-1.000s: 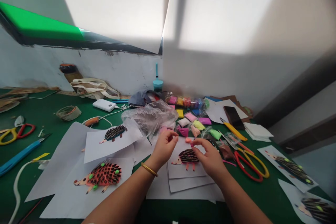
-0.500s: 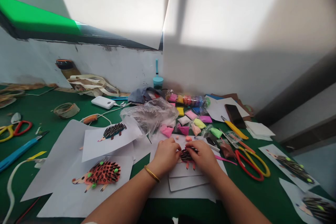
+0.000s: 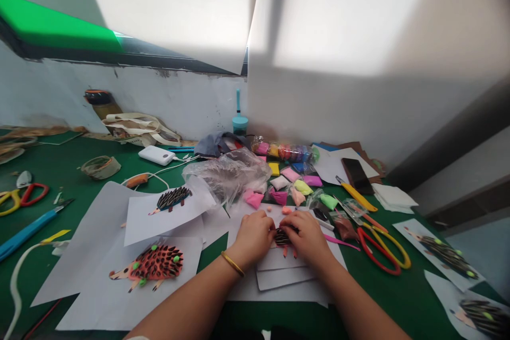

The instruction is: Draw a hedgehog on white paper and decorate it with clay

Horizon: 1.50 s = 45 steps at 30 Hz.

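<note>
A small clay hedgehog (image 3: 283,239) with dark spines and pinkish legs lies on stacked white paper (image 3: 285,278) in front of me. My left hand (image 3: 257,234), a gold bangle on its wrist, rests at the hedgehog's left side with fingers curled together. Over its upper right part my right hand (image 3: 305,234) has its fingers bent and pinched; whatever lies between the fingertips of either hand is too small to make out. Just beyond the hands are small orange-pink clay lumps (image 3: 286,210).
Clay packets (image 3: 279,198) and a plastic bag (image 3: 229,172) lie behind. Red-yellow scissors (image 3: 382,249), a yellow cutter (image 3: 358,196) and a phone (image 3: 357,175) are at the right. Finished hedgehogs (image 3: 159,263) lie left and right; a blue tool (image 3: 32,231) is far left.
My left hand has shifted very slightly and its fingers are more tucked in. My right fingers have moved slightly on the hedgehog's top.
</note>
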Motion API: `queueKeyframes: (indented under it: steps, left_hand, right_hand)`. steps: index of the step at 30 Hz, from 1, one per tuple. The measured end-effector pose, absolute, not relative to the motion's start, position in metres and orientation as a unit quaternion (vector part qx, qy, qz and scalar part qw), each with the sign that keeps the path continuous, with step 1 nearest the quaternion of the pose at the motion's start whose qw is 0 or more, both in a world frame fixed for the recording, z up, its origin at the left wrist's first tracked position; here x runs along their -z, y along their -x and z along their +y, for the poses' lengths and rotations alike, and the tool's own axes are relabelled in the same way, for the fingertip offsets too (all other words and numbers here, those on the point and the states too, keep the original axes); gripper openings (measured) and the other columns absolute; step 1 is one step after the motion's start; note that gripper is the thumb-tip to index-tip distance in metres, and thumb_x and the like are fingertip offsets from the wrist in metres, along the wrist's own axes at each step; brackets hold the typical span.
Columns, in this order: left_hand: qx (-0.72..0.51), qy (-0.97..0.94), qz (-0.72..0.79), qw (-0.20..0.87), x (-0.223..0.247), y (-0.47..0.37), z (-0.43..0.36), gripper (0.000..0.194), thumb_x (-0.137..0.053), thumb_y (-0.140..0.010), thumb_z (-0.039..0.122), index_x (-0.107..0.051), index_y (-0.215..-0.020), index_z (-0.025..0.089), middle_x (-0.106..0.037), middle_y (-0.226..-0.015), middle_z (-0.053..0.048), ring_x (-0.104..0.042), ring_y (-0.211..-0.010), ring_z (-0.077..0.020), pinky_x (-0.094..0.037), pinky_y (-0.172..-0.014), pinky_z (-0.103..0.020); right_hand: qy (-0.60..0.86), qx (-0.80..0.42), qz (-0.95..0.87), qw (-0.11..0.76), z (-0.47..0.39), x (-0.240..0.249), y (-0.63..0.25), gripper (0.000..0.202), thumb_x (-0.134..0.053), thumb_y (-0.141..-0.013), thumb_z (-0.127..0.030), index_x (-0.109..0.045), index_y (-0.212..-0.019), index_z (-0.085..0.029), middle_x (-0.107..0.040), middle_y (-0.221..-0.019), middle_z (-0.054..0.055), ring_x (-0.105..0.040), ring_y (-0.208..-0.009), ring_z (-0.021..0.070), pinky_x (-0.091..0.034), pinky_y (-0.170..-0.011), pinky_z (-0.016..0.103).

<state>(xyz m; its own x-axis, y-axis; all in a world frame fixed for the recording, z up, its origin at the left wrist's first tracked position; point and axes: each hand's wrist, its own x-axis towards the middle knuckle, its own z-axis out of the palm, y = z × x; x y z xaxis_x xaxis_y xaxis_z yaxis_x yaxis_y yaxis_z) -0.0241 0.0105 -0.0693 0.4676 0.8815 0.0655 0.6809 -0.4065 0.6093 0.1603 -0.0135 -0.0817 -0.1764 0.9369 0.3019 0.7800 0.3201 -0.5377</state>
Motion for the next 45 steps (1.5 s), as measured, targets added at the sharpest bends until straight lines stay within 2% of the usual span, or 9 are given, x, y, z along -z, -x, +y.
queueKeyframes:
  steps: [10, 23, 28, 34, 38, 42, 45]
  left_hand:
    - [-0.173, -0.829, 0.474, 0.242, 0.072, 0.025, 0.012, 0.011, -0.061, -0.082, 0.021, -0.072, -0.082, 0.022, -0.062, -0.088, -0.007, -0.059, -0.089, -0.026, -0.04, -0.085, -0.038]
    - [-0.185, -0.818, 0.477, 0.263, 0.075, 0.025, 0.014, 0.01, -0.061, -0.081, 0.021, -0.071, -0.08, 0.021, -0.061, -0.088, -0.007, -0.058, -0.087, -0.0256, -0.04, -0.085, -0.039]
    - [-0.197, -0.812, 0.477, 0.272, 0.071, 0.026, 0.011, 0.01, -0.061, -0.082, 0.021, -0.071, -0.08, 0.022, -0.062, -0.087, -0.006, -0.059, -0.09, -0.0255, -0.039, -0.088, -0.038]
    - [-0.186, -0.821, 0.476, 0.253, 0.071, 0.026, 0.012, 0.01, -0.062, -0.082, 0.024, -0.072, -0.082, 0.022, -0.062, -0.087, -0.007, -0.059, -0.087, -0.0249, -0.041, -0.085, -0.037]
    - [-0.179, -0.823, 0.479, 0.247, 0.07, 0.028, 0.013, 0.011, -0.063, -0.082, 0.028, -0.072, -0.086, 0.022, -0.063, -0.089, -0.006, -0.059, -0.085, -0.0238, -0.042, -0.082, -0.036]
    - [-0.288, -0.748, 0.489, 0.344, 0.066, 0.028, 0.013, 0.031, -0.065, -0.081, 0.043, -0.067, -0.103, 0.02, -0.062, -0.094, -0.005, -0.056, -0.083, -0.0209, -0.043, -0.082, -0.034]
    - [-0.419, -0.572, 0.412, 0.572, 0.059, 0.023, 0.012, 0.047, -0.047, -0.091, 0.056, -0.06, -0.114, 0.017, -0.06, -0.095, -0.006, -0.056, -0.084, -0.0191, -0.045, -0.079, -0.032]
  right_hand:
    - [0.579, -0.133, -0.75, 0.292, -0.013, 0.085, -0.158, 0.013, -0.059, -0.086, -0.023, -0.072, -0.083, -0.026, -0.07, -0.089, 0.004, -0.059, -0.092, 0.0244, -0.044, -0.081, 0.039]
    - [0.589, -0.12, -0.747, 0.283, -0.015, 0.086, -0.154, 0.013, -0.06, -0.086, -0.025, -0.073, -0.085, -0.028, -0.07, -0.09, 0.004, -0.06, -0.097, 0.0259, -0.043, -0.083, 0.041]
    - [0.567, -0.13, -0.755, 0.302, -0.013, 0.087, -0.163, 0.02, -0.054, -0.091, -0.026, -0.074, -0.094, -0.027, -0.07, -0.095, 0.005, -0.06, -0.096, 0.0245, -0.044, -0.083, 0.04]
    - [0.563, -0.134, -0.758, 0.301, -0.014, 0.09, -0.165, 0.019, -0.056, -0.09, -0.026, -0.075, -0.089, -0.028, -0.069, -0.091, 0.004, -0.06, -0.093, 0.0241, -0.044, -0.082, 0.039]
    - [0.56, -0.121, -0.749, 0.331, -0.015, 0.088, -0.166, 0.02, -0.055, -0.09, -0.026, -0.075, -0.092, -0.026, -0.069, -0.092, 0.005, -0.06, -0.093, 0.0238, -0.045, -0.082, 0.039]
    - [0.557, -0.098, -0.729, 0.386, -0.018, 0.083, -0.167, 0.02, -0.054, -0.092, -0.029, -0.073, -0.095, -0.024, -0.067, -0.095, 0.006, -0.059, -0.094, 0.0241, -0.045, -0.083, 0.04]
    - [0.542, -0.069, -0.726, 0.418, -0.026, 0.075, -0.161, 0.019, -0.054, -0.093, -0.03, -0.071, -0.099, -0.024, -0.066, -0.097, 0.006, -0.058, -0.095, 0.0241, -0.044, -0.083, 0.04]
